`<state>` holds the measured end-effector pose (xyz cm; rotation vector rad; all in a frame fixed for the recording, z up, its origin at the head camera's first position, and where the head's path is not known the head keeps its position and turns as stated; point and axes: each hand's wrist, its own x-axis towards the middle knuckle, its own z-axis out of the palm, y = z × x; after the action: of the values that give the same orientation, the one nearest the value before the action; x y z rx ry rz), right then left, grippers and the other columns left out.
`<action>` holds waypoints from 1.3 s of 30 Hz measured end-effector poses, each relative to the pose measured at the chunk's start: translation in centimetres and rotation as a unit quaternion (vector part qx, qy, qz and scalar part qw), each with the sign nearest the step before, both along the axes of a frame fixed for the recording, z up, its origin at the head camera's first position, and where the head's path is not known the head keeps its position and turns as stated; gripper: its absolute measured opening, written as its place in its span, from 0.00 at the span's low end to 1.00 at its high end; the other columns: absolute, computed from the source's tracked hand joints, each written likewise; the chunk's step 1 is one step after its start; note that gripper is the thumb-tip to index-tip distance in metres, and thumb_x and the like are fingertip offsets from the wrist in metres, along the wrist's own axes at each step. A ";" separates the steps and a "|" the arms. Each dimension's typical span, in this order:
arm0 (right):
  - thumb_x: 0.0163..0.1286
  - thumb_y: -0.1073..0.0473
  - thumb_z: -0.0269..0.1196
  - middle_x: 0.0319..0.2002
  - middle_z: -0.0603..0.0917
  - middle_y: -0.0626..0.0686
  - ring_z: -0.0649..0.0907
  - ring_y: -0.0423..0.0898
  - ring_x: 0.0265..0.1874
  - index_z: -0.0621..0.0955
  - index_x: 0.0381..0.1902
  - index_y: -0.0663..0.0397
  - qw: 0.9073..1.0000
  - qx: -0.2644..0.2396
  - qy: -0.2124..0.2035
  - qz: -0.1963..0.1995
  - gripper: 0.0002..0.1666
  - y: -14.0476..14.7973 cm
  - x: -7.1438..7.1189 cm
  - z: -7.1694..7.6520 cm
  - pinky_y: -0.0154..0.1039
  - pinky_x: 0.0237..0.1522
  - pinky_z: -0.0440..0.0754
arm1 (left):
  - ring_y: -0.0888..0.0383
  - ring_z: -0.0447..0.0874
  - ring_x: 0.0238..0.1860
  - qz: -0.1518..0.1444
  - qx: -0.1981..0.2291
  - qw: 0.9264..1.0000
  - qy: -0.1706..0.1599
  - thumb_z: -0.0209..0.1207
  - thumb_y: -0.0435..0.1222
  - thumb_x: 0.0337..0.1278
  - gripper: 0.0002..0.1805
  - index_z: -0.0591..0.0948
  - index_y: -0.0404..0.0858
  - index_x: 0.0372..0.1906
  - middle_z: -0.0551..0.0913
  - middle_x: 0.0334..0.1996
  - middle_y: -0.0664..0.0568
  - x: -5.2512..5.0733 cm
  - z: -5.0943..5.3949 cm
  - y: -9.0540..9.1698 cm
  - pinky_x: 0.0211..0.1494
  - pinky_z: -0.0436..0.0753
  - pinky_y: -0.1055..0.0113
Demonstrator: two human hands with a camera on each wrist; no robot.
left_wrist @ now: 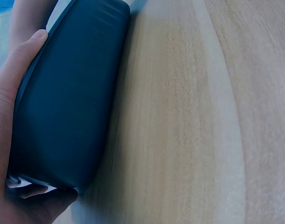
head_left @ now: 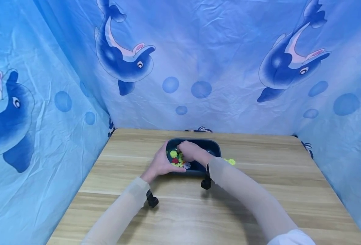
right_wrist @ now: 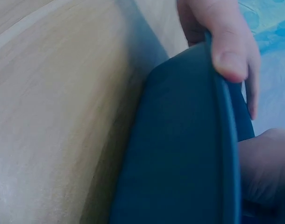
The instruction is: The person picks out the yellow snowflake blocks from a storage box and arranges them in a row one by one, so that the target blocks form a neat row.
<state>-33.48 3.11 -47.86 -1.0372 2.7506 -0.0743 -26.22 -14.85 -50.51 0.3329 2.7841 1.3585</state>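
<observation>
A dark blue plastic bin (head_left: 195,173) sits on the table, its long side toward me. My left hand (head_left: 162,162) grips its left end, thumb along the near rim and fingers round the end wall; the thumb and fingers also show on the bin in the left wrist view. Small flower-shaped plastic discs (head_left: 174,154), yellow, green, red and pale, lie in the left part of the bin. Reaching over the near rim, my right hand (head_left: 191,151) is down inside among the discs. Its fingertips are hidden, and the right wrist view shows only part of it behind the rim.
Yellow discs (head_left: 231,162) lie on the wooden table (head_left: 275,177) just right of the bin, partly behind my right forearm. A blue dolphin-print curtain (head_left: 229,68) hangs around the back and sides. Each wrist wears a small black camera (head_left: 206,184).
</observation>
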 end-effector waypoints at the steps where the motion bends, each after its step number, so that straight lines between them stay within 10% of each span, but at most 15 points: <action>1: 0.74 0.59 0.70 0.54 0.90 0.53 0.88 0.46 0.50 0.88 0.58 0.52 1.000 -0.004 -0.004 0.003 0.17 0.1 -0.1 0.0 0.44 0.59 0.89 | 0.43 0.68 0.78 -0.001 0.000 1.000 0.000 0.88 0.56 0.30 0.80 0.47 0.45 0.87 0.64 0.81 0.44 0.0 0.0 0.0 0.79 0.73 0.41; 22: 0.69 0.63 0.70 0.50 0.90 0.56 0.90 0.48 0.46 0.88 0.55 0.59 0.987 -0.147 0.013 0.068 0.17 7.3 1.2 5.8 0.44 0.53 0.90 | 0.42 0.71 0.75 0.016 -0.009 1.000 -0.013 0.88 0.58 0.27 0.81 0.48 0.44 0.87 0.68 0.78 0.42 0.0 -0.3 0.1 0.77 0.75 0.40; 39: 0.66 0.67 0.71 0.50 0.90 0.62 0.90 0.56 0.43 0.89 0.51 0.63 0.985 -0.162 0.051 0.011 0.15 17.5 1.6 9.8 0.52 0.48 0.92 | 0.38 0.60 0.83 0.032 -0.028 0.999 -0.028 0.87 0.61 0.25 0.85 0.44 0.44 0.88 0.57 0.85 0.39 0.1 0.0 0.4 0.80 0.68 0.35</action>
<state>-31.83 20.65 -38.02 -1.1768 2.8820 -0.4932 -26.13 -14.46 -50.54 0.2033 2.8033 1.2771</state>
